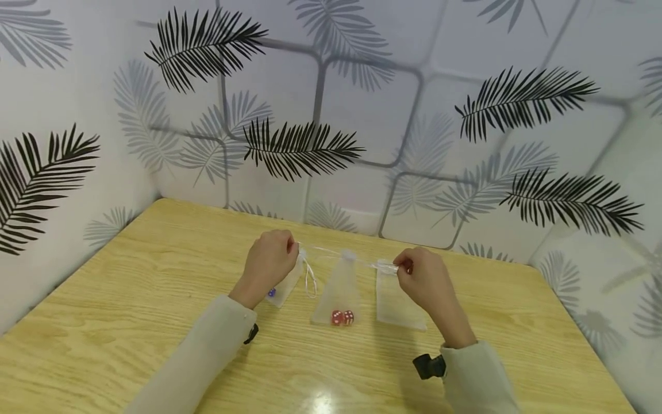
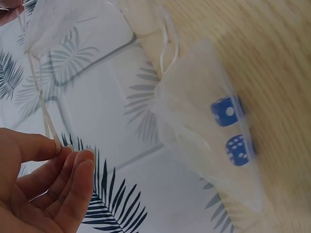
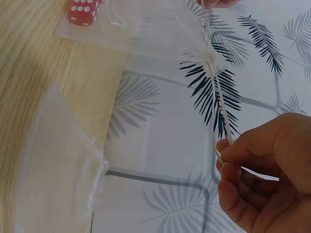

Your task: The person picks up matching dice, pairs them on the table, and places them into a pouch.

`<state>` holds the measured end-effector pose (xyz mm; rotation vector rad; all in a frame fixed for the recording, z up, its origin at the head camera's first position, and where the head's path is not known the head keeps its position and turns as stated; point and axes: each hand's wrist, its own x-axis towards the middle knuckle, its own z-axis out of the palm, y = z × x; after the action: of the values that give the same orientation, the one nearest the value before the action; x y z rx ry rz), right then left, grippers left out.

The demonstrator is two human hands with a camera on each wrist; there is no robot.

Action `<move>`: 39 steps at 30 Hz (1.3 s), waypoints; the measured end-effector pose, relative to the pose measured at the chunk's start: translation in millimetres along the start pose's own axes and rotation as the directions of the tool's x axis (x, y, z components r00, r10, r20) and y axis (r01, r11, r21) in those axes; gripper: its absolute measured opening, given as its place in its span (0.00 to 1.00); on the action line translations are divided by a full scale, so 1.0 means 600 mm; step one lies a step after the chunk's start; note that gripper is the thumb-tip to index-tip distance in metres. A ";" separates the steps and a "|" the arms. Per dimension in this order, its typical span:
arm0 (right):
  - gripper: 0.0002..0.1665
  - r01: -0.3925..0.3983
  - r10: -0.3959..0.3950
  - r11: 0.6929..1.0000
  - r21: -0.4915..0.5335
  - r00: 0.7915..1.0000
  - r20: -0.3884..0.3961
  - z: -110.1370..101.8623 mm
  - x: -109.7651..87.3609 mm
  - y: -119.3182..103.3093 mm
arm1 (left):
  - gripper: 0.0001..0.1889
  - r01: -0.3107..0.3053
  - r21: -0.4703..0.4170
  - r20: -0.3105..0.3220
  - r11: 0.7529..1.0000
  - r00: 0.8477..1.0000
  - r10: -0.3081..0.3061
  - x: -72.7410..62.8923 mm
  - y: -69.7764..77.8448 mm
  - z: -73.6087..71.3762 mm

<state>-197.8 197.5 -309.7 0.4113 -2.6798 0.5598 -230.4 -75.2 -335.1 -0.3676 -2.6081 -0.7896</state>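
A sheer white drawstring pouch (image 1: 336,290) stands in the middle of the table, its neck gathered tight and two red dice (image 1: 342,317) at its bottom. My left hand (image 1: 269,261) pinches the drawstring loop (image 2: 46,116) on the left side, between thumb and forefinger. On the opposite side my right hand (image 1: 425,282) pinches the other string loop (image 3: 221,104). Both strings stretch taut from the gathered neck. Beside my left hand lies a second pouch (image 2: 194,126) with blue dice (image 2: 227,111) in it, partly hidden in the head view. A third pouch (image 1: 398,302), flat, lies near my right hand.
The wood-patterned table (image 1: 155,276) meets a wall (image 1: 362,103) printed with leaves and grey lines along its back edge. A loose white string loop (image 1: 310,282) hangs from the pouch of blue dice.
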 end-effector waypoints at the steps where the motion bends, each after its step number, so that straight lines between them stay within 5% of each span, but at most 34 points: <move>1: 0.10 -0.010 0.010 1.000 0.010 1.000 0.002 0.004 0.002 0.001 | 0.10 0.010 0.003 0.010 1.000 1.000 -0.010 0.000 -0.001 0.002; 9: 0.11 -0.071 0.067 0.994 0.088 0.997 0.045 0.040 0.012 -0.002 | 0.13 0.073 0.005 0.116 0.997 0.991 -0.073 -0.006 -0.006 0.017; 22: 0.07 -0.022 0.006 0.994 0.109 0.989 0.150 0.120 0.004 -0.038 | 0.17 -0.005 0.006 0.244 1.000 0.970 0.003 -0.029 0.025 0.070; 28: 0.06 -0.024 0.000 0.993 0.114 0.980 0.201 0.135 0.004 -0.043 | 0.16 -0.041 0.046 0.277 0.998 0.961 0.027 -0.032 0.041 0.083; 34: 0.08 -0.094 0.057 0.989 0.111 0.954 0.294 0.140 0.005 -0.046 | 0.15 -0.040 0.110 0.344 0.993 0.939 0.000 -0.028 0.050 0.087; 39: 0.09 -0.074 0.043 0.993 0.091 0.951 0.307 0.134 0.003 -0.046 | 0.14 -0.032 0.144 0.368 0.989 0.929 -0.024 -0.029 0.047 0.084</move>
<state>-213.8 138.2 -368.7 0.4819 -2.9756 0.7037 -219.4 -26.1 -367.7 -0.5217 -2.9925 -0.5632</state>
